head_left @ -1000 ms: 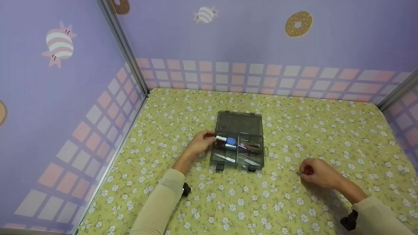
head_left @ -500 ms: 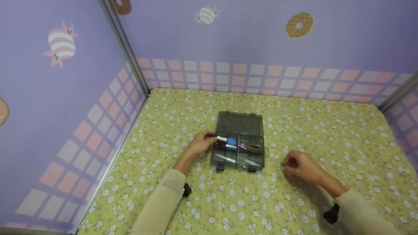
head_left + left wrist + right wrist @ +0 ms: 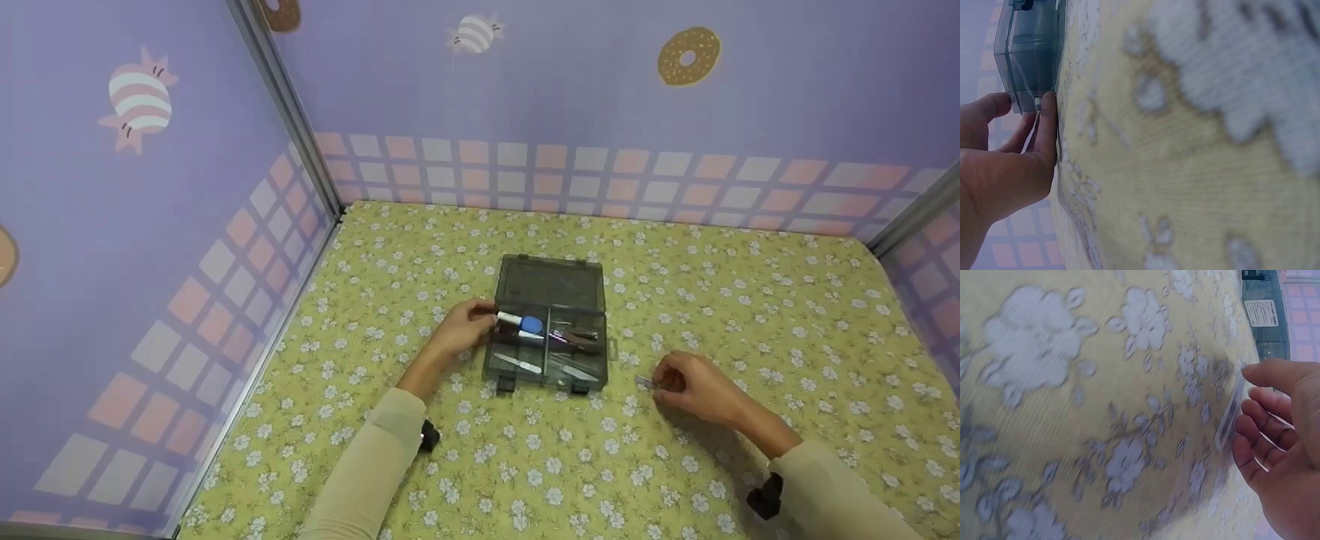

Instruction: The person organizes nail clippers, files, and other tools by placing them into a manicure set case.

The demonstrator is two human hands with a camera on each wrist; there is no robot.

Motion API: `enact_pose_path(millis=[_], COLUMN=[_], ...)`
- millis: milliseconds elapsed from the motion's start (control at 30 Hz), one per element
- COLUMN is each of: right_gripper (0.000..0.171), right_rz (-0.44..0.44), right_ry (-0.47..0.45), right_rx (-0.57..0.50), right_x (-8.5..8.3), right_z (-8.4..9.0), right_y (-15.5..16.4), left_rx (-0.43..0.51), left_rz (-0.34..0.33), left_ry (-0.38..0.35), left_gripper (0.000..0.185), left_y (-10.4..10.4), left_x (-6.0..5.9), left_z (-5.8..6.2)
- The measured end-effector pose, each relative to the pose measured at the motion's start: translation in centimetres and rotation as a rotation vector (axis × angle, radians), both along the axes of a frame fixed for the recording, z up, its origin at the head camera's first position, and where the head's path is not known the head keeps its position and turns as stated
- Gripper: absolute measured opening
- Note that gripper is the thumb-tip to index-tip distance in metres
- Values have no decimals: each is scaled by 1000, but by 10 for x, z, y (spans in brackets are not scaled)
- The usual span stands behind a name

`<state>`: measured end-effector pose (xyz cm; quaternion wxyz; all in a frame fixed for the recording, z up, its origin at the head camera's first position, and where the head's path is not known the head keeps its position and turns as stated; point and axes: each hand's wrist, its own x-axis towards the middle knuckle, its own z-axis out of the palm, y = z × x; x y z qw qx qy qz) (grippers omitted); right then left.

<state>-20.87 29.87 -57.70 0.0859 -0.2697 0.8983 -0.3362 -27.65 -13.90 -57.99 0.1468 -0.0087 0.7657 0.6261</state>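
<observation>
A smoky grey plastic compartment box [image 3: 545, 306] lies with its lid open in the head view. Holding its left edge is my left hand [image 3: 463, 327]; in the left wrist view, the thumb and fingertips grip the box's corner. To the right of the box, my right hand [image 3: 694, 384] pinches a thin clear plastic strip [image 3: 644, 382], which the right wrist view shows as a long translucent piece [image 3: 1230, 408] by the fingertips. Inside the box are a small blue bottle with a white cap [image 3: 520, 323], a dark red item partly covered by it, and slim pale tools [image 3: 517, 364].
Dark, thin implements [image 3: 574, 337] occupy the box's right compartments. Two black latches [image 3: 505, 385] hang at its front edge. A yellow floral cloth [image 3: 570, 465] covers the tabletop, with printed purple walls [image 3: 570, 97] at the back and sides.
My right hand has moved left towards the box, and the clear strip now shows beyond its fingertips. My left hand stays on the box's left edge.
</observation>
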Motion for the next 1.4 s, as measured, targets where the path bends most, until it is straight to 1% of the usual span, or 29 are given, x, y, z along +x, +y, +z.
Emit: enact_pose_path(millis=[133,367,600,733,833,967,1133,1300,1400], right_gripper=[13,9,11,11,10,8,4,2,3], right_rz=[-16,-32,-27,-24,-23,-30,-7,11,-1], right_ry=[17,34,93,74,44,-2,-52,-51,-32], right_rx=[27,29,6,-18,-16,-24,-70,-105,-102], right_x=[4,6,9,11,11,8,3,-5,-10], right_z=[-2,-5,-10,-11,-10,-4,8,21,27], right_y=[5,4,2,3,2,-2,-10,-22,-32], left_rx=[20,49,33,53,34,5,36,63,44], left_rz=[8,33,26,27,25,14,11,23,23], left_ry=[-11,-44,-32,-39,-29,-11,-19,-31,-21], left_gripper=[39,40,39,38,39,39,39,39,39], left_y=[0,2,2,1,1,1,2,2,1], left_x=[1,2,3,4,3,2,1,2,2], left_z=[0,2,2,1,1,1,1,0,0])
